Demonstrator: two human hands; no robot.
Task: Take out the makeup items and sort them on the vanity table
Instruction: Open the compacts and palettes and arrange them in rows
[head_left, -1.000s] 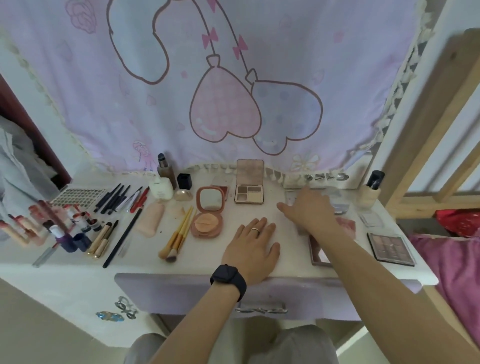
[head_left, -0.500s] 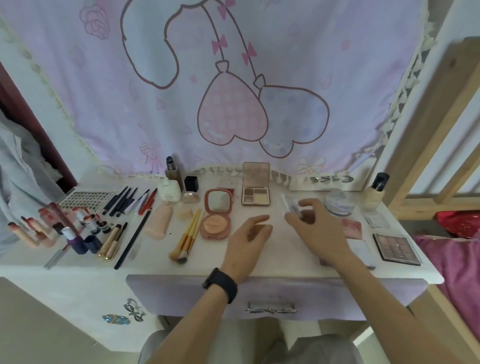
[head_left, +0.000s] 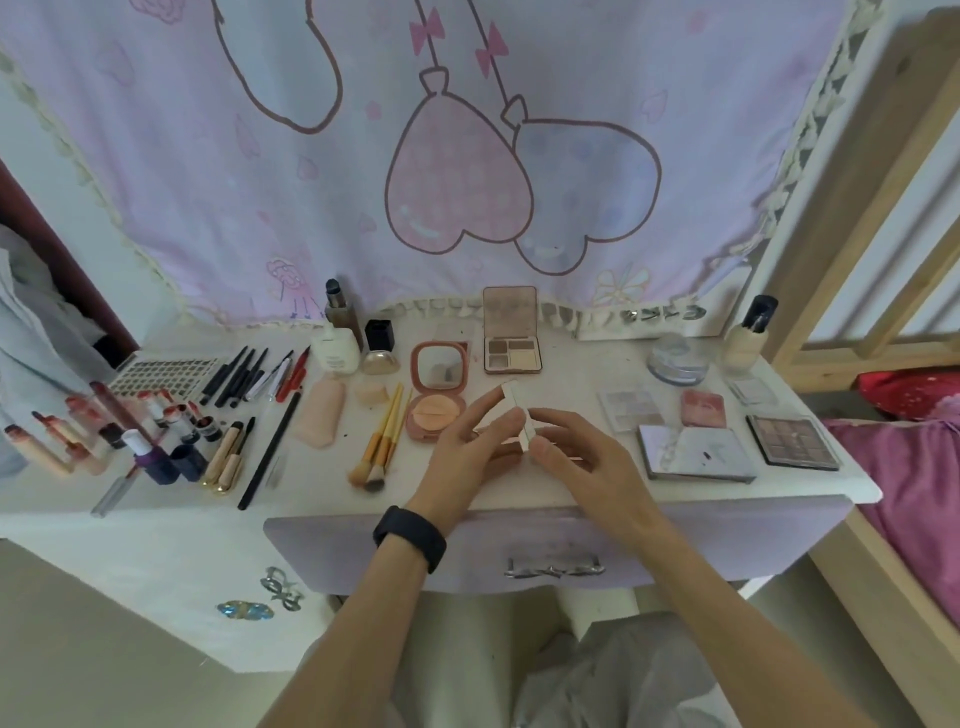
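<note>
I find the left hand (head_left: 467, 441) and right hand (head_left: 576, 460) both pinching a small white case (head_left: 517, 410) mid-frame; best laid flat beside the pale palette (head_left: 629, 410) at centre right.

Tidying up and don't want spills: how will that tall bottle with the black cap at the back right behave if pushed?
The tall bottle stands upright and narrow, so a push near its top would probably tip it. It looks like glass, so likely heavy for its size and breakable.
</note>
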